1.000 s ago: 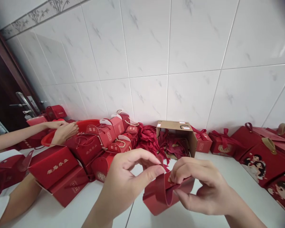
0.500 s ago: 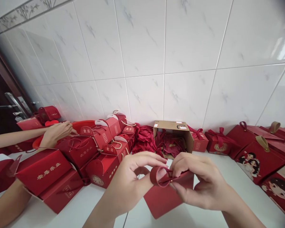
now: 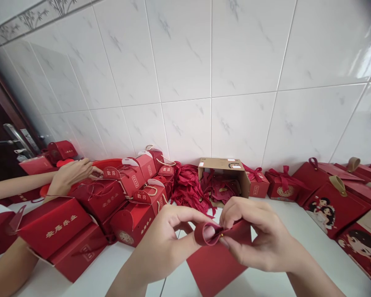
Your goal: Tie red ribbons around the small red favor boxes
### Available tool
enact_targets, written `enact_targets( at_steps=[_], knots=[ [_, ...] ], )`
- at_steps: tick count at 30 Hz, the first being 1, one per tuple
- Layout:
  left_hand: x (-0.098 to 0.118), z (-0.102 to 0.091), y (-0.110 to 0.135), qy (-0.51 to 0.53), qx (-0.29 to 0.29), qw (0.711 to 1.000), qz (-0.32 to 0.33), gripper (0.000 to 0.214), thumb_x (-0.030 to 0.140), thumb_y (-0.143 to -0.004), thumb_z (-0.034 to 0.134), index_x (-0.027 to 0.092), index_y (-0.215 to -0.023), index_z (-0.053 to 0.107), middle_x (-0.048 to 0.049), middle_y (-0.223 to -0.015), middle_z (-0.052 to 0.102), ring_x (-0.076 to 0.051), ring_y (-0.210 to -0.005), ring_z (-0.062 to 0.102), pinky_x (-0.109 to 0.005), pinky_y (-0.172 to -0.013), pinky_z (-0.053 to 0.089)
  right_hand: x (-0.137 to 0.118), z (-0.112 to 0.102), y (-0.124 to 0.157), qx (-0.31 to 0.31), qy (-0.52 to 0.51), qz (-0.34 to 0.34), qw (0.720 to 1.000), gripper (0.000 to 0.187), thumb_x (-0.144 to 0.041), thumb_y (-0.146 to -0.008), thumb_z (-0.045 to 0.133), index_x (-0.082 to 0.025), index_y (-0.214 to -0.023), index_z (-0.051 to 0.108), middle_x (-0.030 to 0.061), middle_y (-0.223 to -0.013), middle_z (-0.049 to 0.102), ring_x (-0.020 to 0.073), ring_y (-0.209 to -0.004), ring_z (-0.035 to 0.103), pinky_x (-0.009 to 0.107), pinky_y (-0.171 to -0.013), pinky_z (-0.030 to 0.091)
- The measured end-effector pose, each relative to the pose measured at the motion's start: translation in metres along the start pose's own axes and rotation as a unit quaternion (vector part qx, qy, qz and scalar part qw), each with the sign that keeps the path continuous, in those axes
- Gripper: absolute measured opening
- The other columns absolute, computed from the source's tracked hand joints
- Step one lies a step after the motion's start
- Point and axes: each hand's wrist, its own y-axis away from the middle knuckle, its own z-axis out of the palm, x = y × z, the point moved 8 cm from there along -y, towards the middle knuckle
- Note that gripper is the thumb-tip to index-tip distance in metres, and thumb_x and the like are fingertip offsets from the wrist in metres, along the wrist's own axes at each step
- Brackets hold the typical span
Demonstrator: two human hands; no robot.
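Observation:
A plain red box (image 3: 214,270) stands before me over the white table, a dark red strap (image 3: 200,234) looped at its top. Inside the loop is a finger of my left hand (image 3: 168,245), whose thumb presses the strap from outside. My right hand (image 3: 262,241) pinches the strap's overlapping ends between thumb and fingers, right at a small gold stud (image 3: 221,235). Both hands are closed, and the right fingers partly cover the box's top edge. Whether the stud passes through the strap I cannot tell.
Stacked red gift boxes (image 3: 131,222) fill the left, where a co-worker's hand (image 3: 72,173) reaches in. Behind my hands lie a heap of red ribbons (image 3: 187,181) and a cardboard box (image 3: 244,181) of dark red pieces. Handled boxes (image 3: 323,206) line the right.
The strap loop is squeezed narrower, its ends closer together at the stud. The red box's lower part shows further down. The co-worker's fingers have shifted slightly.

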Motion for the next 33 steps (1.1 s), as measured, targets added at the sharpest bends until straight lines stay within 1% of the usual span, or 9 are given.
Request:
enact_targets(
  at_steps=[3, 7, 9, 13, 17, 20, 24, 28, 33],
  knots=[
    [0.013, 0.002, 0.004, -0.019, -0.028, 0.997, 0.064, 0.013, 0.02, -0.084, 0.063, 0.024, -0.089, 0.074, -0.002, -0.081, 0.072, -0.013, -0.072, 0.063, -0.023, -0.067, 0.05, -0.002, -0.002, 0.0, 0.004, 0.005, -0.015, 1.0, 0.023, -0.003, -0.071, 0.064, -0.018, -0.085, 0.053, 0.0026, -0.076, 0.059, 0.0125, -0.065, 0.056, 0.023, -0.056, 0.046],
    [0.036, 0.009, 0.012, -0.016, -0.071, 0.98, 0.186, 0.036, 0.01, -0.075, 0.068, 0.024, -0.108, 0.067, -0.0051, -0.095, 0.07, -0.018, -0.085, 0.065, -0.027, -0.076, 0.053, -0.013, -0.01, 0.003, 0.034, 0.009, -0.075, 0.997, 0.025, -0.001, -0.07, 0.063, -0.016, -0.088, 0.054, 0.0046, -0.076, 0.06, 0.0147, -0.066, 0.058, 0.026, -0.056, 0.05],
    [0.04, 0.013, 0.014, -0.017, -0.079, 0.971, 0.225, 0.042, 0.006, -0.072, 0.068, 0.022, -0.111, 0.065, -0.0064, -0.099, 0.068, -0.019, -0.09, 0.064, -0.029, -0.08, 0.053, -0.018, -0.014, 0.005, 0.051, 0.009, -0.1, 0.994, 0.026, 0.0, -0.07, 0.062, -0.016, -0.09, 0.055, 0.0053, -0.076, 0.06, 0.0159, -0.066, 0.059, 0.029, -0.057, 0.052],
    [0.039, 0.014, 0.014, -0.045, -0.02, 0.958, 0.283, 0.037, -0.002, -0.078, 0.058, 0.019, -0.107, 0.064, -0.0073, -0.098, 0.067, -0.017, -0.091, 0.063, -0.028, -0.081, 0.053, -0.025, -0.019, 0.008, 0.079, 0.017, -0.131, 0.988, 0.029, 0.002, -0.071, 0.062, -0.015, -0.094, 0.058, 0.0066, -0.078, 0.062, 0.0177, -0.069, 0.061, 0.031, -0.059, 0.055],
    [0.045, 0.014, 0.02, -0.078, 0.024, 0.932, 0.354, 0.032, -0.003, -0.081, 0.052, 0.015, -0.105, 0.063, -0.0091, -0.097, 0.067, -0.017, -0.091, 0.063, -0.031, -0.083, 0.053, -0.024, -0.02, 0.005, 0.105, 0.016, -0.116, 0.988, 0.028, -0.001, -0.072, 0.064, -0.013, -0.097, 0.058, 0.0089, -0.081, 0.063, 0.0198, -0.073, 0.062, 0.033, -0.06, 0.055],
    [0.054, 0.015, 0.025, -0.114, 0.052, 0.909, 0.397, 0.028, -0.001, -0.084, 0.051, 0.014, -0.105, 0.063, -0.0097, -0.094, 0.066, -0.017, -0.089, 0.063, -0.031, -0.081, 0.054, -0.023, -0.018, 0.004, 0.099, 0.005, -0.12, 0.988, 0.026, -0.002, -0.073, 0.061, -0.012, -0.096, 0.059, 0.0095, -0.081, 0.063, 0.0199, -0.072, 0.061, 0.035, -0.06, 0.054],
    [0.06, 0.017, 0.029, -0.15, 0.071, 0.891, 0.422, 0.022, 0.004, -0.087, 0.051, 0.014, -0.102, 0.063, -0.01, -0.098, 0.065, -0.017, -0.093, 0.063, -0.03, -0.085, 0.054, -0.023, -0.015, 0.005, 0.082, -0.017, -0.137, 0.987, 0.022, -0.001, -0.073, 0.058, -0.013, -0.092, 0.06, 0.009, -0.079, 0.062, 0.019, -0.071, 0.059, 0.035, -0.06, 0.052],
    [0.061, 0.017, 0.029, -0.157, 0.065, 0.89, 0.423, 0.019, 0.007, -0.089, 0.051, 0.014, -0.101, 0.063, -0.01, -0.105, 0.066, -0.018, -0.102, 0.063, -0.032, -0.095, 0.051, -0.027, -0.015, 0.005, 0.092, -0.014, -0.154, 0.984, 0.022, -0.002, -0.074, 0.055, -0.013, -0.093, 0.06, 0.0078, -0.074, 0.061, 0.0176, -0.067, 0.057, 0.033, -0.058, 0.05],
    [0.064, 0.016, 0.029, -0.124, 0.046, 0.901, 0.413, 0.02, 0.01, -0.088, 0.053, 0.016, -0.103, 0.064, -0.0105, -0.098, 0.067, -0.018, -0.093, 0.066, -0.03, -0.084, 0.057, -0.033, -0.013, 0.004, 0.117, -0.008, -0.175, 0.978, 0.013, -0.007, -0.078, 0.058, -0.012, -0.09, 0.06, 0.0075, -0.072, 0.061, 0.0168, -0.064, 0.057, 0.031, -0.056, 0.05]
  ],
)
